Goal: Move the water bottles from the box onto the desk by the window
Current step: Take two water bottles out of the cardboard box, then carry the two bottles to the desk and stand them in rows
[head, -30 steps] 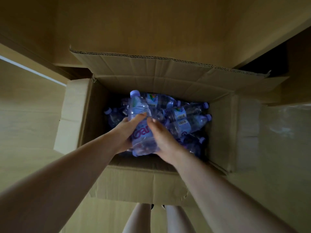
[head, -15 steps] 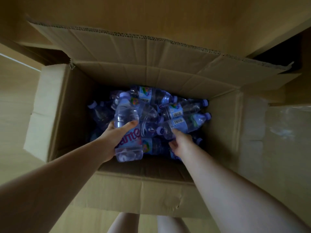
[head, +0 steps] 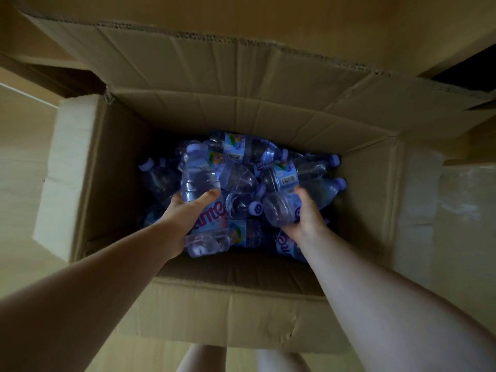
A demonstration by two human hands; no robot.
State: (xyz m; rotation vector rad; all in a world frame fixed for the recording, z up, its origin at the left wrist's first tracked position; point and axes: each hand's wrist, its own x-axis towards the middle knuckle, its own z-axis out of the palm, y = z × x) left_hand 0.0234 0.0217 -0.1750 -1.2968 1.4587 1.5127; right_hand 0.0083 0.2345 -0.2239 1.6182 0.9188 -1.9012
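Prob. home/office rm: wood-look floor [head: 24, 162], cardboard box [head: 214, 312].

1. Overall exposure is dim and warm-toned; the cardboard box [head: 241, 122] reads brownish, with muted contrast.
2. The box interior is the darkest zone: its left inner wall and corners fall into near-black shadow.
3. Pale highlights lie on the left flap [head: 69, 167] and on the glossy surface at right [head: 461, 200], which shows soft glare.
4. The bottles [head: 257, 170] catch faint bluish reflections.
5. Wide-angle distortion bends the box edges and stretches both forearms toward the lower corners.
6. Fine detail is soft, with slight blur on the hands.
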